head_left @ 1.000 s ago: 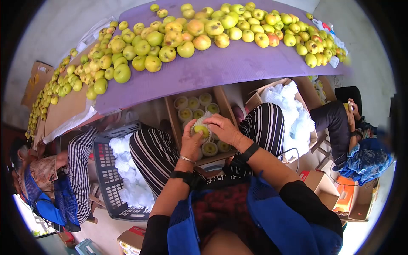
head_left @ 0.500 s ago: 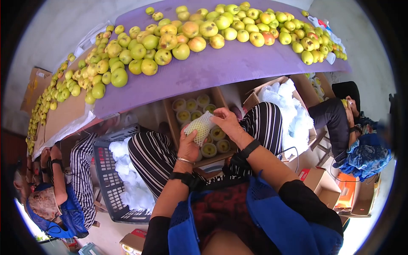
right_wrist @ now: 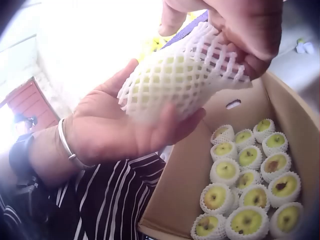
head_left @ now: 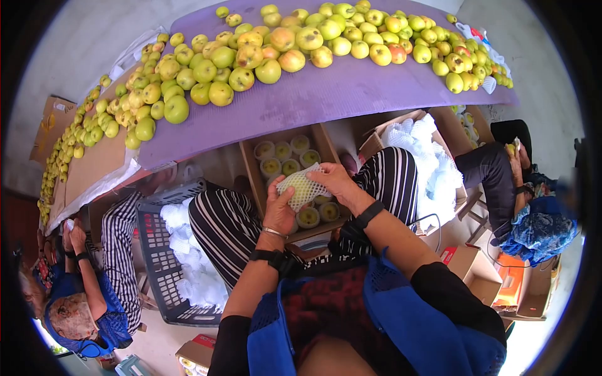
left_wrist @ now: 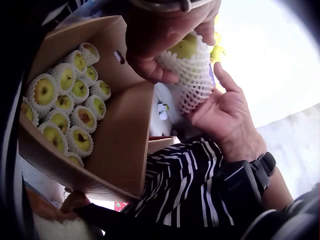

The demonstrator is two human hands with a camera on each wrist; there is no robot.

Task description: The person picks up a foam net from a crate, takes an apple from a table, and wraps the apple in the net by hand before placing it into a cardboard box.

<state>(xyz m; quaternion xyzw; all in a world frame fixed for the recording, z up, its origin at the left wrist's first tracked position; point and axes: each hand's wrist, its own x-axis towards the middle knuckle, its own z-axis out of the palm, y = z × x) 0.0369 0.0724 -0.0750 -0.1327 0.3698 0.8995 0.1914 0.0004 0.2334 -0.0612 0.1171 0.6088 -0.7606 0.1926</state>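
Observation:
My left hand grips a yellow-green apple sleeved in a white foam net. The net's loose end sticks out past the apple toward my right hand, whose fingers hold that end. Through the mesh, some right fingertips show in the right wrist view. Both hands are over an open cardboard box between the knees. Netted apples sit in it in rows, tops showing.
Loose apples cover the far side of a purple-topped table. A dark crate of foam nets stands left, a carton of nets right. One person sits left, another right.
The apple was partly bare in the left hand; the net now covers it. Since half a second ago, the net has turned flatter and the right hand has dropped slightly.

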